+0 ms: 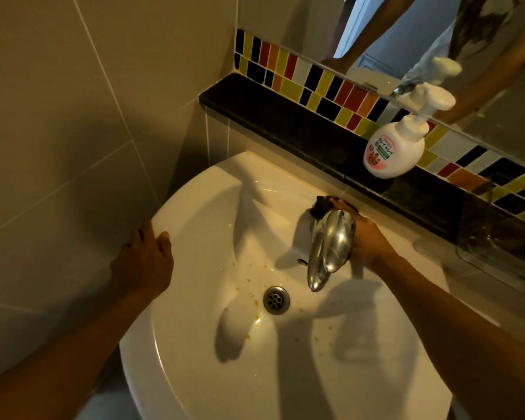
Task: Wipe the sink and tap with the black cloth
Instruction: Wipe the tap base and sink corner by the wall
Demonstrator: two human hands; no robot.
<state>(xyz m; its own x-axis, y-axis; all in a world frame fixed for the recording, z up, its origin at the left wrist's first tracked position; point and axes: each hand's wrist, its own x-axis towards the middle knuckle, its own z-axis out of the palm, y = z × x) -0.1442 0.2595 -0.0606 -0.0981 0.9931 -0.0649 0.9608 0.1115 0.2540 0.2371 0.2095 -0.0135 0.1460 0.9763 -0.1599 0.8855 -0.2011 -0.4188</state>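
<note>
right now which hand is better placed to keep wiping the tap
Right. The right hand already presses the black cloth behind the tap; the left hand rests on the sink rim, away from it.

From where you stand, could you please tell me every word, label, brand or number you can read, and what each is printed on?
Nothing can be read for certain.
Soap bottle on the black ledge: a pink, green and white label with printed characters, too small and blurred to quote.
Tap, sink, drain and coloured tiles: no text visible.
</note>
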